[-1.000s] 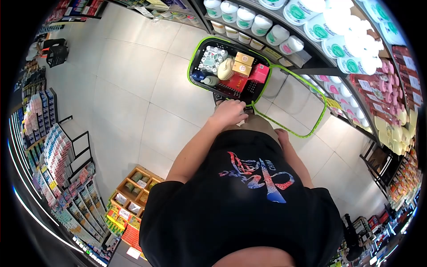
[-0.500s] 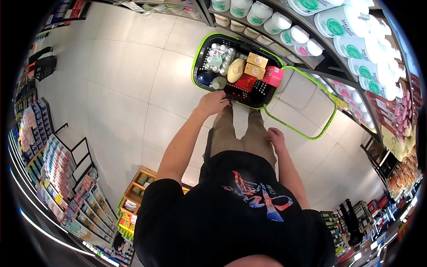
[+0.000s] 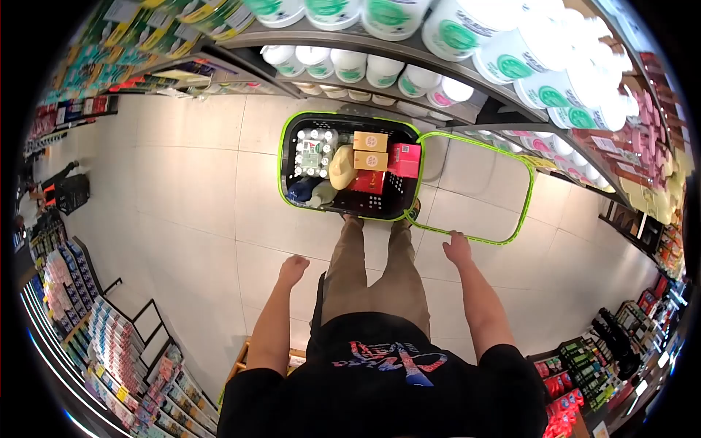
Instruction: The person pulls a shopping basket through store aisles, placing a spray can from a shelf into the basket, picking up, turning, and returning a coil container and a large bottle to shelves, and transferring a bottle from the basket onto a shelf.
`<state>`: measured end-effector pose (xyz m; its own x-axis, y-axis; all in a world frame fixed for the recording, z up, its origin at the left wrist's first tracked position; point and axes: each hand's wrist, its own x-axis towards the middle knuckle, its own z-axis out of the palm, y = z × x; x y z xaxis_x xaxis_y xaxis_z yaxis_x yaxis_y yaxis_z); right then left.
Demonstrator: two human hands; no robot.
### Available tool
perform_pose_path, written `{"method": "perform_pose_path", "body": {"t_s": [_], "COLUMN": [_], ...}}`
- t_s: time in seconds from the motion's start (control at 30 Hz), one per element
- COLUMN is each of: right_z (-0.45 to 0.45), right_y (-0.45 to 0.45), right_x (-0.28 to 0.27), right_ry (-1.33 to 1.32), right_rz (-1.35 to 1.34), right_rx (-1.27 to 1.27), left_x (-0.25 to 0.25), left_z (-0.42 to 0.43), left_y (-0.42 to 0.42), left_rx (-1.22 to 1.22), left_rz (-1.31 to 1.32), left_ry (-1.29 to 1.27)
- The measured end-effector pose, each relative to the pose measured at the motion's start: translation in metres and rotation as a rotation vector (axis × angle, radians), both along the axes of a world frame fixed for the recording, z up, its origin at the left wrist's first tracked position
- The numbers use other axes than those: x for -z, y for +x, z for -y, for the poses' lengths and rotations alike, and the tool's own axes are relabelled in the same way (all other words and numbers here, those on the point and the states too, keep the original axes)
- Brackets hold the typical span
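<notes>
A black shopping basket (image 3: 394,201) with a bright green rim stands on the floor beyond my feet. In it are a pack of cans (image 3: 315,155), a pale yellow bottle (image 3: 342,166), a greenish bottle (image 3: 323,193), a dark blue item (image 3: 300,190), two tan boxes (image 3: 371,160), a pink box (image 3: 404,160) and a red box (image 3: 367,181). The basket's green loop handle (image 3: 531,191) extends to the right. My left hand (image 3: 294,270), loosely curled, hangs empty beside my leg. My right hand (image 3: 457,248), fingers partly extended, overlaps the handle's near edge in view, without visibly gripping it.
Shelves of white tubs (image 3: 504,62) run across the top and right. Stocked racks (image 3: 117,328) stand at the left, with a dark basket (image 3: 71,191) farther back. A wooden display (image 3: 241,358) is behind my left arm, and red packages (image 3: 561,401) are at lower right.
My left hand has come away from the basket's near edge and now hangs at my left. My right arm extends farther forward. The view has shifted, with the shelves larger at the top.
</notes>
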<state>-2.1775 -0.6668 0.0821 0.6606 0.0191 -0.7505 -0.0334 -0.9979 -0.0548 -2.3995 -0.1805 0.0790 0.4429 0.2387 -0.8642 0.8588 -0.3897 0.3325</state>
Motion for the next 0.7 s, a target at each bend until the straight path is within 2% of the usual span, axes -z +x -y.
{"method": "perform_pose_path", "body": {"t_s": [0.07, 0.13, 0.23, 0.27, 0.4, 0.5, 0.57, 0.63, 0.7], "right_z": [0.015, 0.040, 0.067, 0.072, 0.097, 0.119, 0.138, 0.153, 0.167], "right_y": [0.016, 0.015, 0.015, 0.018, 0.017, 0.020, 0.018, 0.020, 0.024], "right_x": [0.001, 0.017, 0.037, 0.041, 0.056, 0.058, 0.046, 0.025, -0.005], "right_ry": [-0.032, -0.103, -0.145, -0.183, -0.124, -0.078, -0.049, -0.016, -0.030], "right_rz": [-0.016, -0.032, -0.097, -0.211, -0.192, -0.207, -0.132, -0.083, -0.135], "right_rx": [-0.061, -0.208, -0.325, -0.360, -0.444, -0.408, -0.424, -0.431, -0.448], "left_x": [-0.013, -0.035, -0.056, -0.061, -0.057, -0.079, -0.083, -0.099, -0.102], "left_z": [0.009, 0.025, 0.057, 0.069, 0.117, 0.160, 0.180, 0.197, 0.207], "left_y": [-0.016, -0.022, -0.009, -0.001, 0.039, 0.086, 0.107, 0.123, 0.125], "left_rx": [-0.058, -0.316, -0.327, -0.251, -0.043, -0.042, -0.054, 0.038, 0.036], "left_rz": [-0.080, -0.155, -0.078, -0.049, 0.054, 0.120, 0.133, 0.216, 0.257], "left_ry": [0.004, -0.046, -0.084, -0.063, -0.031, -0.104, -0.128, -0.124, -0.113]}}
